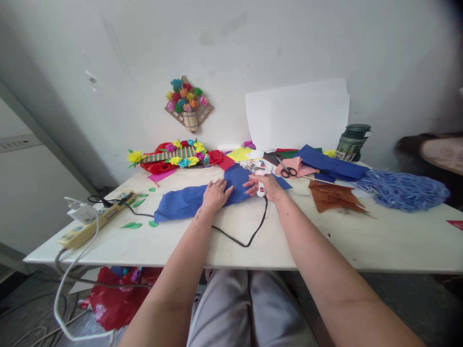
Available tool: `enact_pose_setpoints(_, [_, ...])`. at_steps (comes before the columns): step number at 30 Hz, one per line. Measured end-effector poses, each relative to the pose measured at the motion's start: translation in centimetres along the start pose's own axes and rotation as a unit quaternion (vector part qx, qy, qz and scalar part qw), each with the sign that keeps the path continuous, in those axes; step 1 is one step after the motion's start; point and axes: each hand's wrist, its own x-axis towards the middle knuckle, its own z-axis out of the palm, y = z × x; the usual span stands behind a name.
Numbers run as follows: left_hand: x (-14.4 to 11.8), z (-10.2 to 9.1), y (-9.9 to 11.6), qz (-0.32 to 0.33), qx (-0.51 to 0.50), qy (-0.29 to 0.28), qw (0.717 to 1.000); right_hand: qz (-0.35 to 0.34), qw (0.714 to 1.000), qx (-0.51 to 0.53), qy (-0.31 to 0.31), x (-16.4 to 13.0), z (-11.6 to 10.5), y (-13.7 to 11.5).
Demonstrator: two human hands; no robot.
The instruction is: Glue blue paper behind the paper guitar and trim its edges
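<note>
A long piece of blue crepe paper (181, 202) lies across the white table (361, 241). My left hand (216, 193) rests flat on the paper, fingers spread, holding nothing. My right hand (266, 185) grips the handle of a white glue gun (257, 169), whose nozzle points left over the blue paper. The gun's black cord (249, 238) loops toward the table's front edge.
A yellow power strip (96, 219) with cables sits at the left edge. Scissors (287, 169), coloured paper sheets, brown paper (334, 196), a blue shredded heap (403, 190) and a green jar (351, 142) lie at the back right. Paper flower crafts (173, 156) are back left.
</note>
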Motion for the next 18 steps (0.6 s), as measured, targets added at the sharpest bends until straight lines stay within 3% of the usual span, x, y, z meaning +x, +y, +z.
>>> enact_pose_setpoints(5, [-0.1, -0.3, -0.7, 0.014, -0.022, 0.002, 1.000, 0.004, 1.000, -0.010, 0.004, 0.0, 0.1, 0.0])
enact_pose_setpoints(10, [0.1, 0.4, -0.1, 0.051, 0.005, -0.003, 0.999, 0.004, 1.000, -0.015, 0.009, -0.1, 0.2, 0.0])
enact_pose_setpoints(18, [0.6, 0.8, 0.5, 0.042, 0.008, -0.008, 0.999, 0.002, 1.000, -0.017, 0.005, 0.2, 0.2, 0.4])
